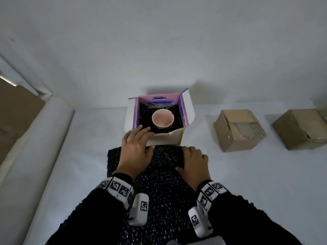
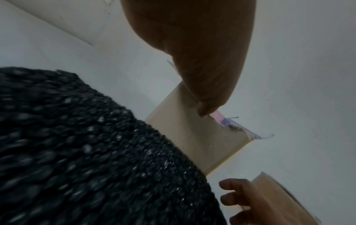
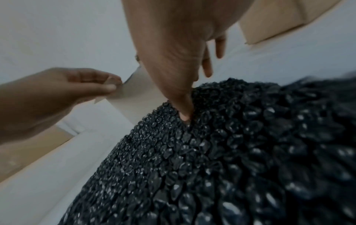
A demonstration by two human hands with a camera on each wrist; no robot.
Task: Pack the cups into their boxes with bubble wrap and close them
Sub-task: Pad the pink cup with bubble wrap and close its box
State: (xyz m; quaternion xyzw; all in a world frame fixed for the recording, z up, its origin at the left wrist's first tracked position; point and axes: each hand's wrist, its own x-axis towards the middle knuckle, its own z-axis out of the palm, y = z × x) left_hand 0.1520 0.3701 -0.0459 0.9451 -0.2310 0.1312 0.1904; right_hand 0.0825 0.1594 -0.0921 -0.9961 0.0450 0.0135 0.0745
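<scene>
So the open box (image 1: 166, 138) sat right in the middle of the head view on the white table (image 1: 247, 183), flaps up, purple print on the inside. It was lined with black bubble wrap, and the pink cup (image 1: 162, 119) stood upright in the middle of that lining, mouth up.

Left hand (image 1: 135, 152) was just below the box in the frame, fingers stretched out over the near-left corner. From the right wrist view the thumb and fingertips were pinching the near flap's edge, so that hand was clamped on the flap, not loose.

Right hand (image 1: 193, 162) was lower and to the right of center, lying on the big sheet of black bubble wrap (image 1: 164, 174) that ran from the box's front wall down to the bottom of the frame. The thumb was dug into the bubbles, and the fingers looked curled over the sheet's far edge in the head view. I honestly couldn't tell if it was a real grip or just pressing.

Two closed brown cardboard boxes sat off on the right side, one (image 1: 238, 129) mid-right and the other (image 1: 302, 129) at the right edge, well apart from the open box.
</scene>
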